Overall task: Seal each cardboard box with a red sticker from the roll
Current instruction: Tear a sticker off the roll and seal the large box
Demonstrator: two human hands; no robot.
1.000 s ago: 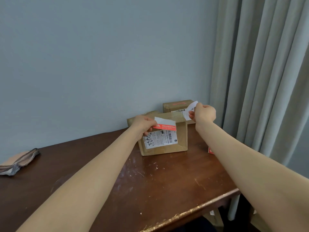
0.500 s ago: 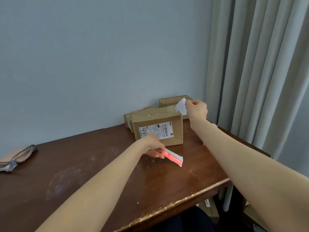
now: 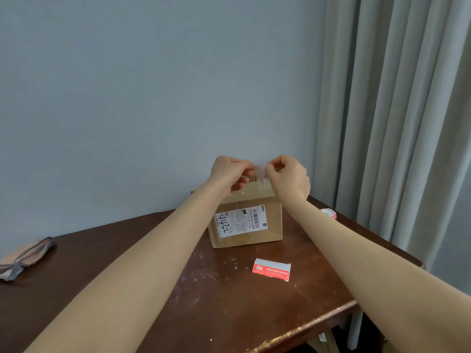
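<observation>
While the left hand (image 3: 230, 171) and right hand (image 3: 288, 174) pinch a pale strip (image 3: 262, 171) above it, a cardboard box (image 3: 254, 240) stands on a brown table (image 3: 178, 301).
Hands: fingers curled, each gripping one side of the strip, which is blurred. Box: white label (image 3: 240, 221) facing the camera, toward the table's back. Red sticker (image 3: 271, 270): flat on the table, in front of the box. Roll (image 3: 328, 213): at the right edge, beside the curtain (image 3: 395, 123). Cloth (image 3: 25, 258): far left.

Cardboard box (image 3: 246, 225): brown, upright, white shipping label (image 3: 240, 220) on its near face.
Red sticker (image 3: 271, 269): flat on the surface (image 3: 178, 301), just in front of the box.
Sticker roll (image 3: 328, 213): right of the box, apart.
Pale strip (image 3: 262, 171): blurred, above the box top.
</observation>
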